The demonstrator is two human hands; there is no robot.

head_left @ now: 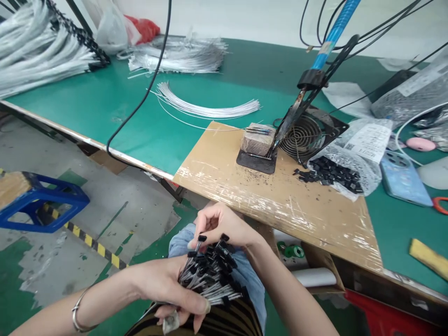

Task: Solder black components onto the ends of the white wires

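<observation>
A bundle of thin white wires with black connectors lies across my lap. My left hand is wrapped round it, thumb on top and fingers underneath. A piece of pale tape shows at the left fingers. My right hand is at the far end of the bundle, its fingers curled in with the thumb beside one raised black connector. What sits between the right fingertips, if anything, is hidden from me.
A soldering iron in a blue holder points down at a small block on cardboard. Nearby are a fan, a bag of black connectors and a phone. White wires lie behind; a blue stool stands left.
</observation>
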